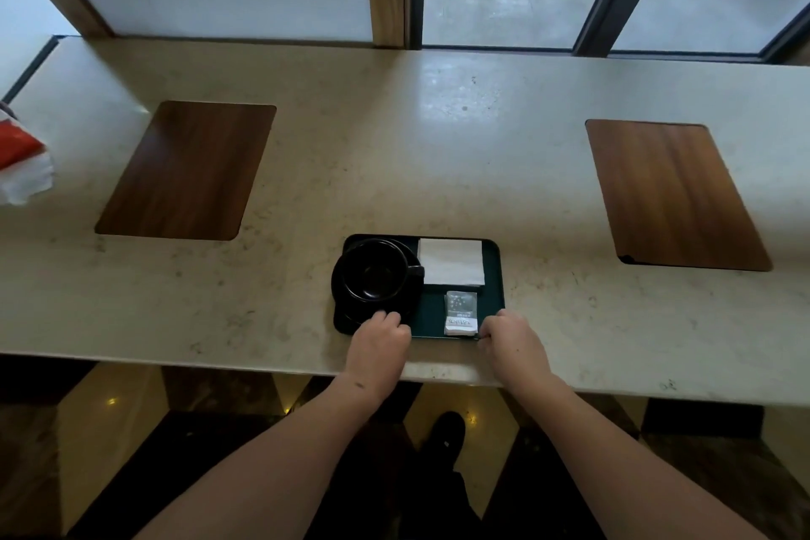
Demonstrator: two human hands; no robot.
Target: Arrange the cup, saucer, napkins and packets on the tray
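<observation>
Fingers of both hands grip tray near edge: left hand, right hand. Jerky lift could slide cup on saucer.

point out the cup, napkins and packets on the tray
cup [374, 272]: head view, on its dark inner bottom.
napkins [451, 261]: head view, middle of the white top sheet.
packets [461, 311]: head view, centre of the top packet's face.
</observation>
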